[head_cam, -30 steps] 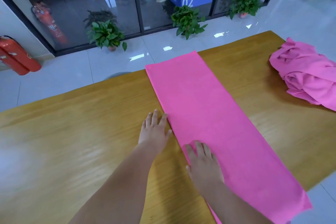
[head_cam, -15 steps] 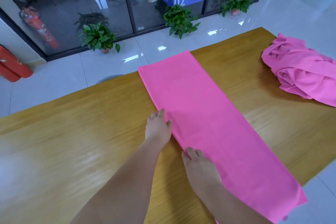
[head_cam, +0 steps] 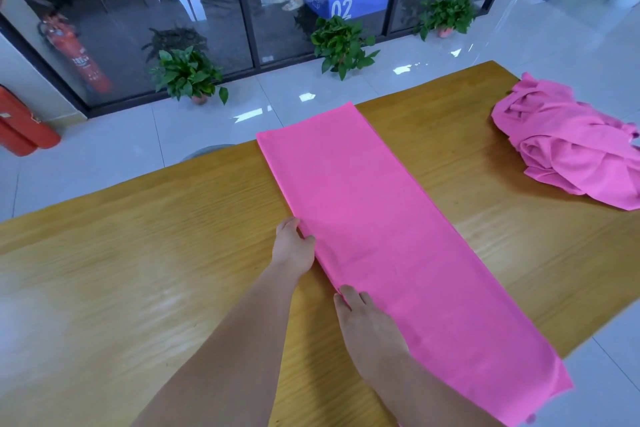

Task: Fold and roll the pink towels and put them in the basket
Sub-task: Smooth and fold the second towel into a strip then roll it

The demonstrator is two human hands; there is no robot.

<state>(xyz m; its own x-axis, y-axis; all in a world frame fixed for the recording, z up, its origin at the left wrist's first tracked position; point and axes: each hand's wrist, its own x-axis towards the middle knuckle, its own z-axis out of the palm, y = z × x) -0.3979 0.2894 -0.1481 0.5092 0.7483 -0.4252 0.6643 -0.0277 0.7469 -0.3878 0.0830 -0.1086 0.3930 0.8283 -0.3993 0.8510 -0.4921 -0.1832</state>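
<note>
From your head camera, the folded pink towel (head_cam: 398, 236) lies flat as one long strip slanting across the wooden table (head_cam: 138, 253), its far end at the table's far edge and its near end hanging over the near right edge. Your left hand (head_cam: 294, 248) pinches the strip's left long edge, fingers curled and thumb on top of the cloth. Your right hand (head_cam: 369, 321) sits nearer you on that same edge, its fingers (head_cam: 350, 292) bent down round it. A crumpled heap of pink towels (head_cam: 571, 152) rests on the table's far right, well apart from the strip.
</note>
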